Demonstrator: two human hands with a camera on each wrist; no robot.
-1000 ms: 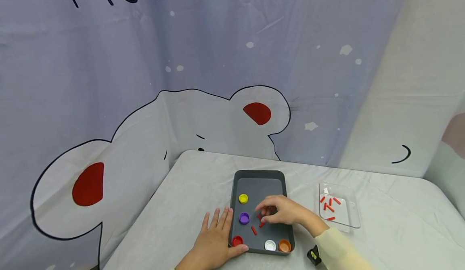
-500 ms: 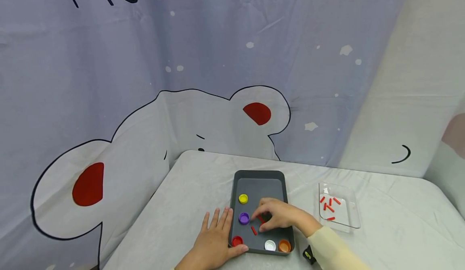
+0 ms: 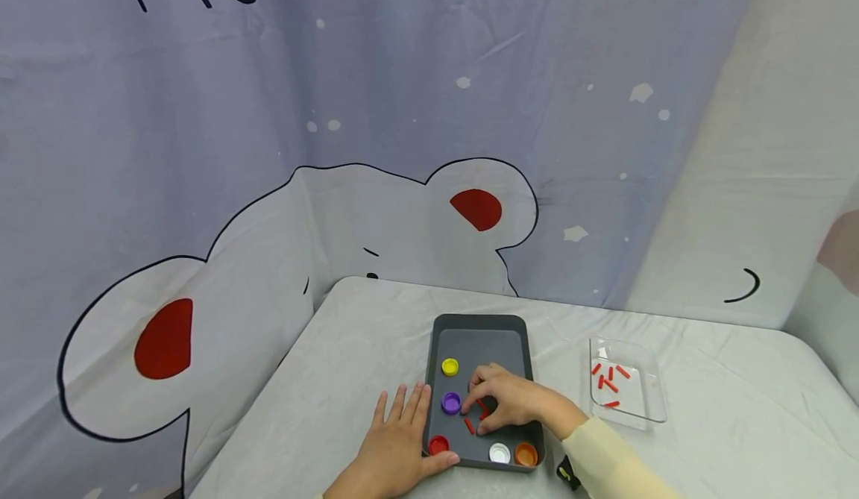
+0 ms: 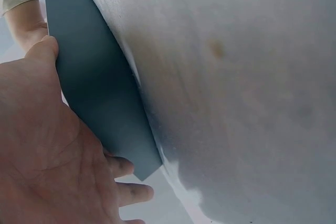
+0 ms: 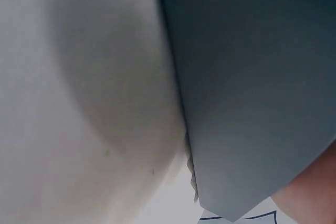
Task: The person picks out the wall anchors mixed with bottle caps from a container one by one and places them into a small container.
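Note:
A dark grey tray [image 3: 478,350] lies on the white cloth. My left hand [image 3: 394,447] is spread against its left side, fingers straight, thumb over the near rim. In the left wrist view the palm [image 4: 52,145] faces the tray's grey side wall [image 4: 100,72]. Over the tray, my right hand [image 3: 508,400] reaches down with thumb and index finger bent and apart. A short red stick [image 3: 469,426] lies on the tray floor close to those two fingertips. More red [image 3: 483,409] shows beneath the hand, partly hidden. A purple cap [image 3: 451,403] sits just left of the index fingertip.
Also in the tray are a yellow cap [image 3: 450,367], a red cap [image 3: 438,445], a white cap [image 3: 499,453] and an orange cap [image 3: 526,454]. To the right, a clear square box [image 3: 647,402] holds several red sticks [image 3: 610,383].
My right hand has moved slightly left and nearer to me, its thumb and index finger parting and lowering toward the nearest red stick. My left hand has stayed in place.

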